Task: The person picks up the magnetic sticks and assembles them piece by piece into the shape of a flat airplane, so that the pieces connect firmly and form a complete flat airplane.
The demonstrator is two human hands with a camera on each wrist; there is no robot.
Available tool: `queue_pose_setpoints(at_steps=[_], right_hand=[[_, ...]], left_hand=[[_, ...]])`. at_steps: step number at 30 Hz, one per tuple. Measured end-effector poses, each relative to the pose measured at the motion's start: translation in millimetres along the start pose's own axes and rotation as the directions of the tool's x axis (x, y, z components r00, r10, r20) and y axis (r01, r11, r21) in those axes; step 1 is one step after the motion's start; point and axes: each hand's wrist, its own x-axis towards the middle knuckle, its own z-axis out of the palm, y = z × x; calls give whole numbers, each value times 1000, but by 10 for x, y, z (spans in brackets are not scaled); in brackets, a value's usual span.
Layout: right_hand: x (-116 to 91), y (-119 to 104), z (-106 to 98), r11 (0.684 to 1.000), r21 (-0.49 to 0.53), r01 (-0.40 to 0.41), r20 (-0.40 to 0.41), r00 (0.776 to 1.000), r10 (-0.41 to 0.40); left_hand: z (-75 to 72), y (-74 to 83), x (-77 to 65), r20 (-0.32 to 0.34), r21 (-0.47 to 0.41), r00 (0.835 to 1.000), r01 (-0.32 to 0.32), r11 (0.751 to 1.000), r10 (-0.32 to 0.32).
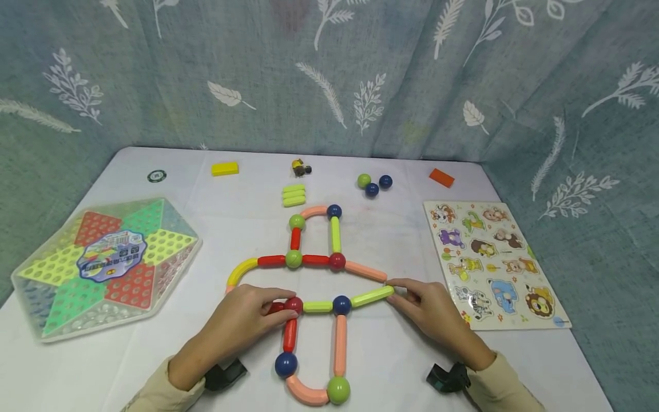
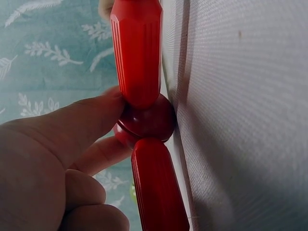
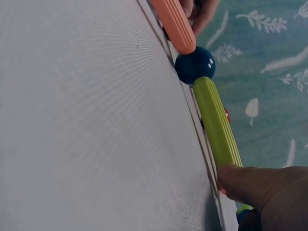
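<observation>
On the white table lies a figure built from coloured magnetic rods and balls. My left hand [image 1: 238, 313] pinches a red ball [image 1: 294, 305] between thumb and fingers; in the left wrist view two red rods [image 2: 139, 53] meet at that ball. My right hand [image 1: 435, 312] pinches the free end of a light-green rod [image 1: 369, 296], whose other end joins a blue ball [image 1: 342, 305]. Right by those fingertips ends a salmon rod [image 1: 365, 270] that runs from another red ball [image 1: 337, 261]. The figure's left end, with a curved yellow rod [image 1: 242, 270], is partly hidden behind my left hand.
A star-patterned board game [image 1: 177, 269] lies at left, an animal puzzle board [image 1: 486, 260] at right. Farther back are spare green rods [image 1: 294, 195], loose balls [image 1: 372, 190], a bee-like figurine [image 1: 300, 167], a yellow block [image 1: 225, 169], an orange block [image 1: 441, 178] and a round chip [image 1: 157, 175].
</observation>
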Motion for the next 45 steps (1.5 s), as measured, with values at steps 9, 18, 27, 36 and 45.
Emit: queue_pose_setpoints(at_steps=[9, 18, 27, 36, 45], right_hand=[[63, -8, 27, 998, -55, -19, -21, 1000, 17], [385, -70, -292, 984, -171, 47, 183, 983, -16], [1302, 149, -410, 1000, -14, 5, 72, 997, -4], [2018, 247, -225, 992, -21, -123, -80, 989, 121], [2261, 266, -70, 974, -38, -223, -70, 973, 220]], left_hand=[[-37, -5, 11, 14, 17, 1000, -5, 1000, 5], [-37, -22, 5, 16, 31, 1000, -5, 1000, 4], [-20, -29, 8, 14, 18, 1000, -3, 1000, 3], [0, -19, -1, 4, 15, 1000, -6, 1000, 6], [15, -13, -2, -13, 27, 1000, -20, 999, 20]])
